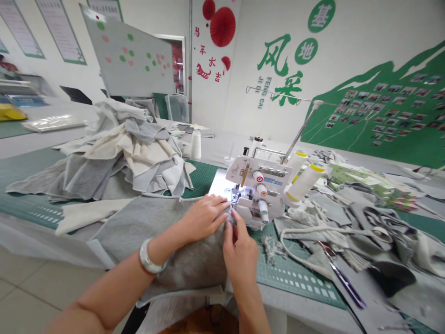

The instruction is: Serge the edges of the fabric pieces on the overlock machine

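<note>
A grey fabric piece (139,220) lies across the table's front edge and hangs down toward my lap. Flat on its upper right part rests my left hand (205,215), fingers stretched toward the needle area of a white overlock sewing machine (250,174). My right hand (240,250) pinches the fabric's right edge between thumb and fingers, just in front of the machine's presser foot. The machine's lamp lights the needle area; the exact stitching point is partly hidden by my fingertips.
A heap of grey and cream fabric pieces (135,144) stands at left. White thread cones (308,181) are behind the machine. At right lie fabric scraps (389,227), orange-handled scissors (328,250) and a purple-handled tool (349,285). Lint (273,248) lies on the green cutting mat (295,276).
</note>
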The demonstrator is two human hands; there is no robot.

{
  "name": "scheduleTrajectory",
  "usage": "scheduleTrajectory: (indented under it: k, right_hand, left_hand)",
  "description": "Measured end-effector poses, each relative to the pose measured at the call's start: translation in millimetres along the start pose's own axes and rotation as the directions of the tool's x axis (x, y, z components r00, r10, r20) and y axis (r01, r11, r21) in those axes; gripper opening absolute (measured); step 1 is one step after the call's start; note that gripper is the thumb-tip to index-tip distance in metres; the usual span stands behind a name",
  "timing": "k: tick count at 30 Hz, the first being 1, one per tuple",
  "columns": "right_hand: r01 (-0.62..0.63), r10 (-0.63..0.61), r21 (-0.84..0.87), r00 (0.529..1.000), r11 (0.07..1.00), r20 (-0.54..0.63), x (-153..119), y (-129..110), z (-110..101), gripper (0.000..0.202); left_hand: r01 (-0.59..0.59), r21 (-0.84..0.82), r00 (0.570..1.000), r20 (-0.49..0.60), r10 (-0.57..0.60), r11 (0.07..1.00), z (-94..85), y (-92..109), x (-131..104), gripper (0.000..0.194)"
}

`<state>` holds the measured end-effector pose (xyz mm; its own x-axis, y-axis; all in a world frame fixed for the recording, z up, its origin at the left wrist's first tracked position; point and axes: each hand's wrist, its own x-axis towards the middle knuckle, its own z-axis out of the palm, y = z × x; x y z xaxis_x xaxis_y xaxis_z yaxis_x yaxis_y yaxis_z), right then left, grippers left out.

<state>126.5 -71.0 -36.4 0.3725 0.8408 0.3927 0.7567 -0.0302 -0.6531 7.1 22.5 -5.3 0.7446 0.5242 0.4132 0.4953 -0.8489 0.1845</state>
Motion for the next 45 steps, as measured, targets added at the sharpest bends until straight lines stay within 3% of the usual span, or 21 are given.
scheduleTrajectory:
  k: [8,14,27,32,37,45]
  right_hand:
    - [-0.130,0.136,0.320,0.991,0.939,0.004,-11.5,6.1,8.1,0.030]
    - [-0.169,0.170,0.428,0.985,0.888,0.037,-16.3,10.2,6.1,0.021]
    - [-0.189,0.169,0.475,0.982,0.859,0.086,-18.1,14.6,8.4,0.019]
    - [-0.179,0.163,0.486,0.984,0.855,0.076,-18.3,17.3,6.1,0.019]
    - [-0.185,0.155,0.479,0.983,0.858,0.101,-20.5,20.2,8.4,0.019]
    - [-0.121,0.082,0.438,0.991,0.891,0.106,-24.9,16.7,6.2,0.017]
  left_hand:
    - [-0.009,-0.108,1.000,-0.011,0.007,0.994,-1.7,-10.1,5.0,0.036]
    - [-0.054,-0.150,0.998,-0.045,0.048,0.987,-4.7,-8.5,4.9,0.029]
    - [-0.080,-0.260,0.996,-0.053,0.068,0.962,2.2,-28.4,19.4,0.026]
    - [-0.025,-0.110,0.997,-0.077,0.017,0.994,-8.2,-9.8,4.0,0.029]
    - [0.068,-0.115,0.996,-0.041,-0.073,0.991,-5.2,12.4,-19.5,0.035]
    - [0.117,-0.217,0.993,0.005,-0.119,0.969,3.4,-3.3,-9.9,0.037]
